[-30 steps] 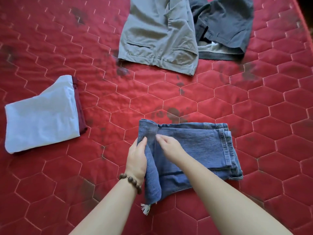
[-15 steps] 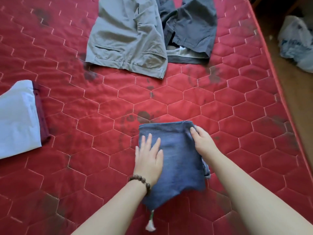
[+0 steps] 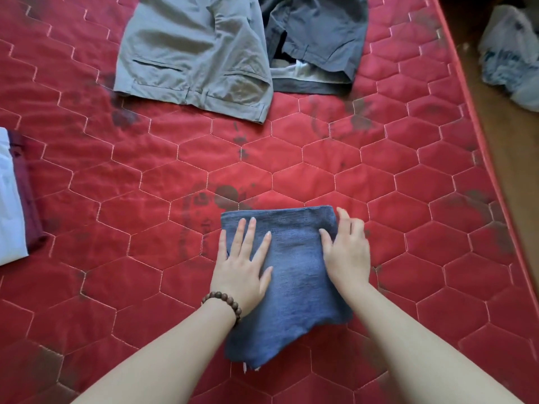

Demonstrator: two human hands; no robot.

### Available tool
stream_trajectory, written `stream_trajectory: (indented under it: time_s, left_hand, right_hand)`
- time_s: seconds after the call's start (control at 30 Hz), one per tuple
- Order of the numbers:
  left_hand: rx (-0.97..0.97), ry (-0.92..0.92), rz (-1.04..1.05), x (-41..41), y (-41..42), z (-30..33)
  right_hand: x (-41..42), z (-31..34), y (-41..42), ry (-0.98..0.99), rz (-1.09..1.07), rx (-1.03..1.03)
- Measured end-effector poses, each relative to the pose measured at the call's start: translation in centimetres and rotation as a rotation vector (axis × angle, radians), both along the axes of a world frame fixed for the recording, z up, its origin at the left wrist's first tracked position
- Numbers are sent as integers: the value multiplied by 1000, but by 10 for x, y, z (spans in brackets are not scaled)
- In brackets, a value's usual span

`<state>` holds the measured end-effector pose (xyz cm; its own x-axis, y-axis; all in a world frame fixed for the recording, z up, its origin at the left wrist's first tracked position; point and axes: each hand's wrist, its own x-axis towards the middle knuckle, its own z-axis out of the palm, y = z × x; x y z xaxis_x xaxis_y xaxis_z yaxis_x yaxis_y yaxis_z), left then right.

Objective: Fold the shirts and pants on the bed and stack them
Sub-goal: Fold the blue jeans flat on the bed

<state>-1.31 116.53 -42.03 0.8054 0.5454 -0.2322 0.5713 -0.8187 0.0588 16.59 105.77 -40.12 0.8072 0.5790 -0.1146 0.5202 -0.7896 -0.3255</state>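
Two hands lie flat on the folded jeans [image 3: 291,275], which sit near us, centre-right on the red quilted bed [image 3: 145,199]. The left hand [image 3: 243,269] has its fingers spread wide, palm down on the left part of the denim bundle. The right hand [image 3: 347,252] rests on the right edge, fingers loosely open and slightly blurred; neither hand grips the cloth.

We judge the step in hand to be pressing the last fold of the jeans flat. A frayed hem pokes out at the near edge, so the bundle is not perfectly square.

A stack [image 3: 11,196] of folded garments, pale cloth over maroon, sits at the far left, cut off by the frame edge. Grey pants [image 3: 192,51] and dark grey pants [image 3: 318,33] lie unfolded at the far side, touching or overlapping each other.

Next move, as we judge it: slide both hands under the jeans, lift the bundle as one piece and carry it left onto the stack. It calls for support from beneath, since the layers may slip open. Two pairs of pants then remain to fold.
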Motion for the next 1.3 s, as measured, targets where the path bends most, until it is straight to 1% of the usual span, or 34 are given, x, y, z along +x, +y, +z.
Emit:
stream_trajectory:
  time_s: [0.03, 0.07, 0.1, 0.17, 0.2, 0.23, 0.3, 0.47, 0.57, 0.63, 0.73, 0.8, 0.87, 0.93, 1.03, 1.17, 1.3]
  left_hand:
    - [4, -6, -8, 5, 3, -2]
    - [3, -10, -11, 9, 5, -5]
    - [2, -11, -12, 11, 7, -9]
    - [10, -24, -18, 11, 8, -19]
    - [15, -37, -23, 11, 8, -23]
    - [17, -55, -28, 10, 8, -28]
    - [29, -97, -36, 10, 9, -36]
    - [12, -170, -19, 10, 10, -50]
    - [-18, -182, 8, 9, 12, -46]
    - [-58, -202, 122, 4, 12, -42]
    - [-238, -301, 466, -8, 6, -35]
    - [-342, -390, 565, -15, -5, -32]
    - [-402, -434, 605, -18, -11, -29]
    - [-474, -421, 640, -22, -10, -27]
    - [-513, -388, 622, -36, -5, -22]
    - [-493, -348, 602, -81, 15, -20]
    - [-434, -287, 639, -158, 49, -20]
  right_hand:
    - [-3, 0, 3, -144, 92, 27]
    - [-6, -1, 6, -237, 215, 39]
    - [-11, -6, 8, -279, 351, 5]
    - [-20, -20, 8, -262, 551, -137]
    - [-22, -29, 7, -240, 585, -202]
    - [-22, -37, 6, -220, 585, -244]
    - [-18, -49, 4, -204, 559, -264]
    - [-7, -61, 0, -168, 574, -102]
    - [-9, -57, 0, -153, 503, -89]
    - [-12, -52, -4, -82, 351, -64]
    - [-15, -45, -13, 142, 108, 31]
    - [-21, -41, -17, 204, 47, 83]
    - [-27, -38, -19, 177, 39, 87]
    - [-32, -37, -22, 164, 18, 47]
    - [-46, -32, -25, 220, -1, -13]
    - [-96, -24, -14, 230, 24, -42]
    - [-172, -24, 24, 232, 77, -41]
